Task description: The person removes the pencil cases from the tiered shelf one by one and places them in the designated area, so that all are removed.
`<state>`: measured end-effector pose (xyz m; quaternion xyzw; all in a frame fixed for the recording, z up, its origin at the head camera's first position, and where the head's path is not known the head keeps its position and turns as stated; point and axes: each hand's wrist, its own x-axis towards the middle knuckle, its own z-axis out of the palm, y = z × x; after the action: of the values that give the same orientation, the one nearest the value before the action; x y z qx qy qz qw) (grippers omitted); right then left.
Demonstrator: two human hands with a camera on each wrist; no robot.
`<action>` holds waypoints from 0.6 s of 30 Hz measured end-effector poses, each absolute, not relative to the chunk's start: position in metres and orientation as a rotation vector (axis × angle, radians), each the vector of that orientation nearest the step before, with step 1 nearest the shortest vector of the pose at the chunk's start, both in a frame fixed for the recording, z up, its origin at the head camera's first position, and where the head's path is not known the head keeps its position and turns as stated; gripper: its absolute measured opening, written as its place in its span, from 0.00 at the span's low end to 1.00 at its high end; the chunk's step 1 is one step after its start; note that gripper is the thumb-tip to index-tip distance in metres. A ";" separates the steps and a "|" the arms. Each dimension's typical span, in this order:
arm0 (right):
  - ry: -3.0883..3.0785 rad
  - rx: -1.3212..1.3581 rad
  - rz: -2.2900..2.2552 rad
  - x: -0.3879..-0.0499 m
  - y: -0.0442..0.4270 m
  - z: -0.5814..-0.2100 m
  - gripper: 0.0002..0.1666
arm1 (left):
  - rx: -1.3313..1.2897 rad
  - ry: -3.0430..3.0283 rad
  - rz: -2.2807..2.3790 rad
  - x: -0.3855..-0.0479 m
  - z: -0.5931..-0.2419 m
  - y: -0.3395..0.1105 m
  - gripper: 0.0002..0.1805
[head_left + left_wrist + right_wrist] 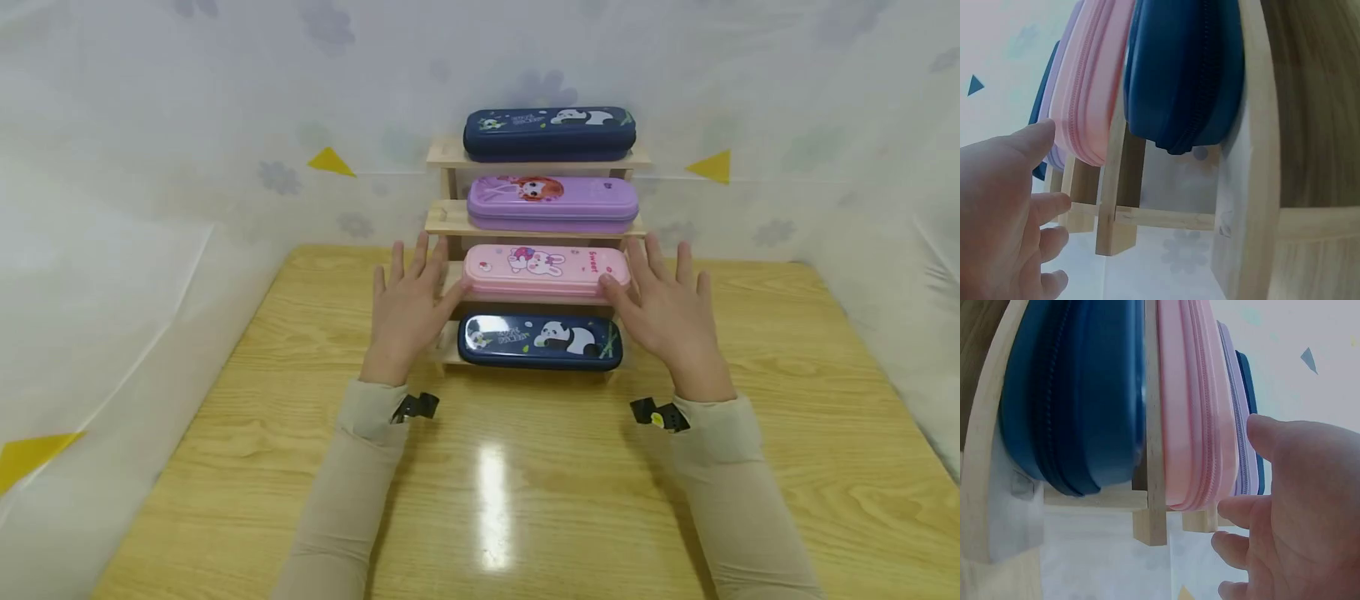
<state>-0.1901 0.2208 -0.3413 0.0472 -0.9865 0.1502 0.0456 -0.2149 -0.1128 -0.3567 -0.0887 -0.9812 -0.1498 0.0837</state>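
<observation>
A pink pencil case with a bunny print lies on the third step down of a wooden stepped rack. At its left end is my left hand, fingers extended and thumb tip close to the case. My right hand is at the other end, fingers spread, its thumb over the case's right corner in the head view; contact I cannot tell. One step below sits a dark blue panda pencil case. Above the pink one are a purple pencil case with a girl print and another dark blue panda pencil case.
The rack stands at the back of a wood-grain table. Behind it hangs a pale flowered sheet with a yellow triangle on the left and another yellow triangle on the right.
</observation>
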 end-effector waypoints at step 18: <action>-2.920 0.202 0.404 -0.196 0.226 -0.333 0.47 | -0.312 -2.845 -0.592 -0.211 -0.369 -0.126 0.43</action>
<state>-0.1963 0.2258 -0.3334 0.0680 -0.9839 0.1362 0.0934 -0.2108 -0.1259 -0.3690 -0.1063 -0.9676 -0.2013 0.1091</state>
